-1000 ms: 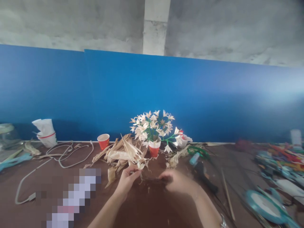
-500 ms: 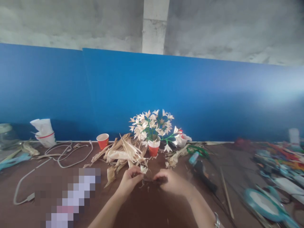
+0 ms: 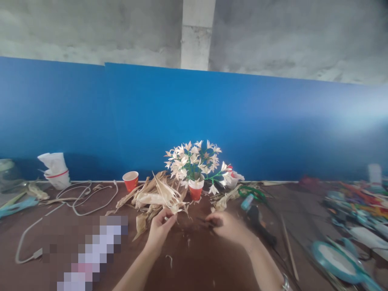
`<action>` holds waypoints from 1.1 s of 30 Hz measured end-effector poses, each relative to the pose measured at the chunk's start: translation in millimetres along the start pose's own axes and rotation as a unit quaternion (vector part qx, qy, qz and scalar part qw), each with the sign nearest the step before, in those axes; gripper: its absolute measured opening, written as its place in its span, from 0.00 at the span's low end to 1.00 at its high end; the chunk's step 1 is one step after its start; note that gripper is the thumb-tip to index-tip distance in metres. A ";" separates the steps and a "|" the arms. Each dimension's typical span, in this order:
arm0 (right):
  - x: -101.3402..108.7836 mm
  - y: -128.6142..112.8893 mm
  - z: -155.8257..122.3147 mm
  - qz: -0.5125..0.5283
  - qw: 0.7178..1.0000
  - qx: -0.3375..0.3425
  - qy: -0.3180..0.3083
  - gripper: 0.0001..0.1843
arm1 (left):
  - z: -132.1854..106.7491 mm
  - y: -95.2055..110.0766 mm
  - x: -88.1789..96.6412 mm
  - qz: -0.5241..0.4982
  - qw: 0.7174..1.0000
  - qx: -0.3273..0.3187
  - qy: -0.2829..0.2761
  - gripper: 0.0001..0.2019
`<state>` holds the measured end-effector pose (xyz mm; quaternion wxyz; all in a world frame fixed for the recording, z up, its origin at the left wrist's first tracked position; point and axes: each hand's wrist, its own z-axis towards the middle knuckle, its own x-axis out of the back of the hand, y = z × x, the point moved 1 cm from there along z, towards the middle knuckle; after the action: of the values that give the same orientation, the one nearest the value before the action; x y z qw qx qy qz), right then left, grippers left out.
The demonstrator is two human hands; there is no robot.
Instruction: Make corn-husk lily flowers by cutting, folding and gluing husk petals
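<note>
While my left hand [image 3: 160, 227] pinches, fingers nearly closed, a small pale flower [image 3: 176, 209] showing just beyond the fingertips, my right hand [image 3: 228, 228] curls around a thin dark tool [image 3: 202, 220], apart from the flower.

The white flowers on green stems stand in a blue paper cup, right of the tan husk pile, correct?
Not blue: the head view shows a white-rimmed red paper cup. The white flowers on green stems do stand in it, right of the tan husk pile.
</note>
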<state>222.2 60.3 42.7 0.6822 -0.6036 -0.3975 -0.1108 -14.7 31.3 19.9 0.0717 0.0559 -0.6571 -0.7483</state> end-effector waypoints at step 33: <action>-24.2 1.5 11.4 -0.267 0.945 -0.126 0.138 0.14 | 42.3 30.4 26.3 0.278 0.958 -0.026 0.072 0.15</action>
<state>202.6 63.1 24.7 0.5942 -0.5348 -0.4292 -0.4204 -47.1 63.9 55.8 0.3254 -0.0767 -0.6198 -0.7100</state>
